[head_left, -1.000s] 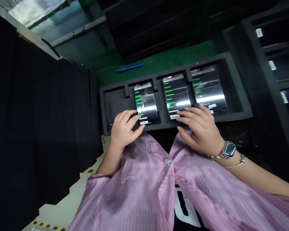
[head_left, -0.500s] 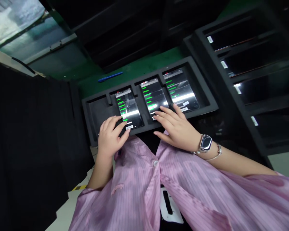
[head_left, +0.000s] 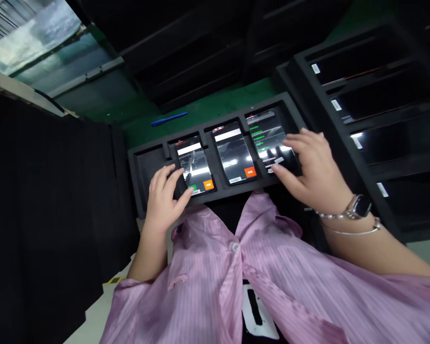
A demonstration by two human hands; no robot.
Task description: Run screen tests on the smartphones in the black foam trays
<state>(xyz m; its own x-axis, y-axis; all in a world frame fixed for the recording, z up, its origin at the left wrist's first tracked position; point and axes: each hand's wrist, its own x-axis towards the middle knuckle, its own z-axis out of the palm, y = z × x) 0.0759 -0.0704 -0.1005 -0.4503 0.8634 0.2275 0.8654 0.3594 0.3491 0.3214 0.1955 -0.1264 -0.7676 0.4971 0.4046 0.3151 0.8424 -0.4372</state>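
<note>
Three smartphones lie face up in a dark foam tray [head_left: 217,167]. The left phone [head_left: 195,165] and the middle phone [head_left: 232,153] show a white bar on top and an orange button; a green button also shows on the left one. Lines of green text fill the right phone [head_left: 268,129]. My left hand [head_left: 165,198] has its fingers apart, thumb at the lower edge of the left phone. Over the right phone, my right hand [head_left: 310,172] is spread with nothing in it; whether its thumb touches the glass I cannot tell.
A blue pen [head_left: 169,119] lies behind the tray on the green surface [head_left: 215,107]. To the right stands a larger dark tray [head_left: 338,129] with several dark phones bearing white labels. A black curtain-like surface [head_left: 50,200] borders the left side.
My right hand has moved right, from the middle phone to the right phone. The left and middle screens have switched from green text to views with coloured buttons. My left hand stays by the left phone.
</note>
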